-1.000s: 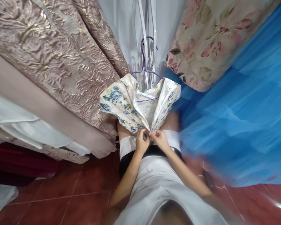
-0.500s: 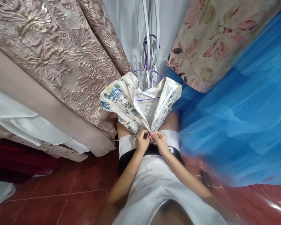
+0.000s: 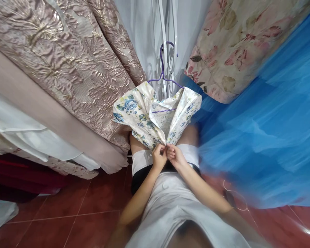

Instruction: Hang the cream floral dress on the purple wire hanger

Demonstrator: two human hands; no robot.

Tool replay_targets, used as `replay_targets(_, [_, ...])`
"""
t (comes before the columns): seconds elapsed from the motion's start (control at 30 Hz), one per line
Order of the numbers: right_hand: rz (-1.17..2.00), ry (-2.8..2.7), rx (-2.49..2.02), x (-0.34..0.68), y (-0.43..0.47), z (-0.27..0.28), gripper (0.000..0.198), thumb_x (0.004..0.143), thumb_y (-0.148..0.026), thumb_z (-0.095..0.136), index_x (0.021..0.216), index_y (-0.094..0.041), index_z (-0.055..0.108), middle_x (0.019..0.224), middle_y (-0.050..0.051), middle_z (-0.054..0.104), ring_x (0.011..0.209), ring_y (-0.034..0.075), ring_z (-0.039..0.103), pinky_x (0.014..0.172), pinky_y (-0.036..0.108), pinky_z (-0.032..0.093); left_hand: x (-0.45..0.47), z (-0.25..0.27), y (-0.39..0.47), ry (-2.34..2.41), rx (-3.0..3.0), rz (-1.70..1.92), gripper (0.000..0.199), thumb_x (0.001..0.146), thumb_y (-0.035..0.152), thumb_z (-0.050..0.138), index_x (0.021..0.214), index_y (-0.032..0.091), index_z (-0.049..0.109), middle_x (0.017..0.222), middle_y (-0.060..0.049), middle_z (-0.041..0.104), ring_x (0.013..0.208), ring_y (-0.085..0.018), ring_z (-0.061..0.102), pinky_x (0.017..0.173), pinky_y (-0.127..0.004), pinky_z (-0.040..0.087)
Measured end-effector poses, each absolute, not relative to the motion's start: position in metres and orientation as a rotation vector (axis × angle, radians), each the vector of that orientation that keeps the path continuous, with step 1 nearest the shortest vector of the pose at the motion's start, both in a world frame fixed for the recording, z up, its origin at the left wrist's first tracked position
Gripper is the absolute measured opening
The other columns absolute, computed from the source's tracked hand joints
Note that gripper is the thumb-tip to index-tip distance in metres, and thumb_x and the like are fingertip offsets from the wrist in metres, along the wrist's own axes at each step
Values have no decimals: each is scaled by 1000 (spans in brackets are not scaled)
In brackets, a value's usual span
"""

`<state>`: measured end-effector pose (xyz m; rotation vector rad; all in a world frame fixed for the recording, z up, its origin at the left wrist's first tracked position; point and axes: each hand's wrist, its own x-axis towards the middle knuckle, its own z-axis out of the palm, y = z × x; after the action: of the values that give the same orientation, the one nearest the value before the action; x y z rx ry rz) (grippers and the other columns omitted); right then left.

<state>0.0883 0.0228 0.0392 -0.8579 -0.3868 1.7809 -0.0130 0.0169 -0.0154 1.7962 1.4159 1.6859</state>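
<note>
A short-sleeved white garment (image 3: 142,115) with blue flowers hangs from a purple hanger (image 3: 162,69). Its front or back is parted in a V with what look like zipper edges, meeting at a point between my hands. My left hand (image 3: 159,156) has thumb and fingers pinched on the garment at the bottom of that V. Right beside it, my right hand (image 3: 175,155) is curled with its fingertips on the same spot. The fingers cover any zipper pull, and the garment below them is hidden.
White metal bars (image 3: 164,41) stand behind the hanger. At left hangs pink brocade fabric (image 3: 74,62); at right are a pink-flowered garment (image 3: 229,58) and a wide blue tulle skirt (image 3: 268,144). Red floor tiles (image 3: 57,220) lie below, with a thin cable (image 3: 244,206) at right.
My right hand has turned and curled its fingers more, staying at the bottom of the V. My left hand keeps its pinch. The whole view has shifted slightly.
</note>
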Motion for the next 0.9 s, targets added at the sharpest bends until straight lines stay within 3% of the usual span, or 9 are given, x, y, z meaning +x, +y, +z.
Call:
replay_targets(0.47, [1759,-438,-446,71,99,202,22,88,-9,60,75,-20,46,47,-14,29,35,3,22,32,12,18,-8,-13,7,1270,1896,1564,19,90,22,62,75,20,53,70,0,57,61,-13,57,61,-24,48])
replay_targets(0.77, [1830,-497,-414,81,115,231,26,94,-11,59,74,-21,45,45,-14,28,34,2,21,32,12,16,-24,-30,9,1279,1935,1396,21,91,22,61,73,20,51,68,1,56,60,-13,57,59,-25,47])
replay_targets(0.9, [1818,-537,-430,82,108,226,22,94,-20,65,77,-20,50,44,-15,27,34,3,21,32,13,15,-44,9,32,1274,2123,1523,13,92,27,65,82,19,63,79,-4,65,70,-16,62,64,-28,52])
